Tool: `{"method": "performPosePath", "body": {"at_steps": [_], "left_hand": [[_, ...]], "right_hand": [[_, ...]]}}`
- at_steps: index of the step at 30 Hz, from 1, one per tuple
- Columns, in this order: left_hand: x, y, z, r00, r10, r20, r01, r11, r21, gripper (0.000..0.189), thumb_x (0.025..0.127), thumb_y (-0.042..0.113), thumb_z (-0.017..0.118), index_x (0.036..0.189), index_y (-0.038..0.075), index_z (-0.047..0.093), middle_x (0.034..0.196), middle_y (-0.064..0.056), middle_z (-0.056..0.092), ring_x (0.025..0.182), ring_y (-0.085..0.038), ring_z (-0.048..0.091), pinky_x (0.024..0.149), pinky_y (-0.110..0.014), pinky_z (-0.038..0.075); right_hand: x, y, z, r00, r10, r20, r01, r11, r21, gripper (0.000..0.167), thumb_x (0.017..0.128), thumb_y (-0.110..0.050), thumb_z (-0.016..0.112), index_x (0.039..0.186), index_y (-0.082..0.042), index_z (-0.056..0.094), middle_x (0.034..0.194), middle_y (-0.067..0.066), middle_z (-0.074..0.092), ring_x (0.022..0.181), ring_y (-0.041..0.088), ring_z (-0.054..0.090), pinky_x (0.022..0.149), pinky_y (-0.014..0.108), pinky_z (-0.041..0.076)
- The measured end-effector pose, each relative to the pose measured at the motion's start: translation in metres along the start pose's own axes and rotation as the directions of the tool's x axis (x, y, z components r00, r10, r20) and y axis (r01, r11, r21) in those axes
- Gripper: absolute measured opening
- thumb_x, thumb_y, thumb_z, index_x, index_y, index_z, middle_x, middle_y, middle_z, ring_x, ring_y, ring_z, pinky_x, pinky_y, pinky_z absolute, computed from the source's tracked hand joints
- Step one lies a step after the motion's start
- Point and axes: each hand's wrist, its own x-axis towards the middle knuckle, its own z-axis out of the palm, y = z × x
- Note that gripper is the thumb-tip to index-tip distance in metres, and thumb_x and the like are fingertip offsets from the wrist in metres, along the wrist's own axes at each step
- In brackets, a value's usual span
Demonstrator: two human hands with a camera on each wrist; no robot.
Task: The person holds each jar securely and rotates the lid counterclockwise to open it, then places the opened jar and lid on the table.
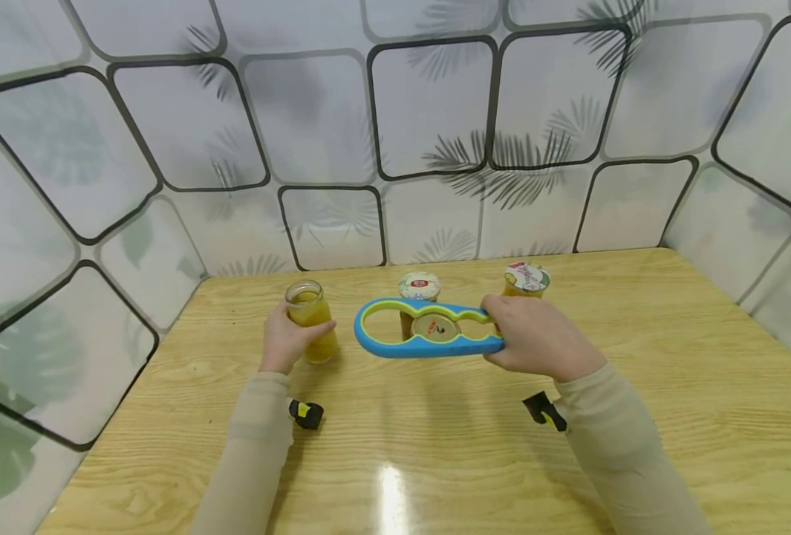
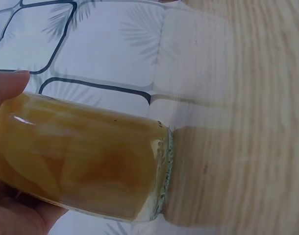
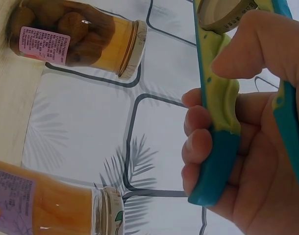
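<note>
My left hand grips an open-mouthed glass jar of yellow fruit at the left of the wooden table. In the left wrist view, the jar's base stands close over the wood, thumb on one side and fingers on the other. My right hand holds a blue and green jar opener by its handle end, level above the table. A round metal lid sits in the opener's middle hole. In the right wrist view, the fingers curl round the handle and the thumb lies near the lid.
Behind the opener stands a lidded jar of dark round fruit, partly covered by it. Another lidded jar with orange contents stands further right, behind my right hand. A patterned white wall borders the table at the back and sides.
</note>
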Motion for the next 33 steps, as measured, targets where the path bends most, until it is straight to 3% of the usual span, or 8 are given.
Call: {"method": "performPosePath", "body": {"at_steps": [14, 24, 33], "left_hand": [[0.0017, -0.0011, 0.0008, 1.000, -0.010, 0.028, 0.010, 1.000, -0.004, 0.065, 0.067, 0.019, 0.077, 0.120, 0.003, 0.044, 0.114, -0.014, 0.051, 0.102, -0.028, 0.049, 0.087, -0.041, 0.041], [0.0054, -0.0034, 0.0016, 0.997, -0.037, 0.066, 0.034, 0.998, 0.047, 0.070, 0.068, 0.024, 0.077, 0.124, 0.006, 0.038, 0.117, -0.014, 0.048, 0.104, -0.029, 0.047, 0.088, -0.043, 0.039], [0.0060, 0.0001, 0.0013, 0.996, -0.030, 0.089, 0.027, 0.999, 0.035, 0.072, 0.070, 0.022, 0.075, 0.128, 0.008, 0.034, 0.119, -0.013, 0.047, 0.106, -0.029, 0.045, 0.091, -0.043, 0.037]], "right_hand": [[0.0012, 0.0008, 0.0011, 1.000, -0.007, 0.000, 0.007, 1.000, 0.006, 0.031, 0.065, -0.018, 0.071, 0.075, -0.011, 0.044, 0.059, -0.005, 0.038, 0.050, 0.011, 0.036, 0.045, 0.025, 0.033], [0.0028, -0.0013, 0.0032, 1.000, 0.011, 0.019, -0.011, 1.000, 0.017, 0.030, 0.067, -0.019, 0.072, 0.076, -0.011, 0.044, 0.059, -0.004, 0.040, 0.050, 0.012, 0.037, 0.046, 0.026, 0.034], [0.0046, -0.0027, 0.0064, 0.999, -0.015, -0.042, 0.020, 0.993, 0.114, 0.024, 0.071, -0.010, 0.067, 0.086, -0.005, 0.049, 0.060, -0.003, 0.038, 0.052, 0.011, 0.036, 0.047, 0.025, 0.032]]}}
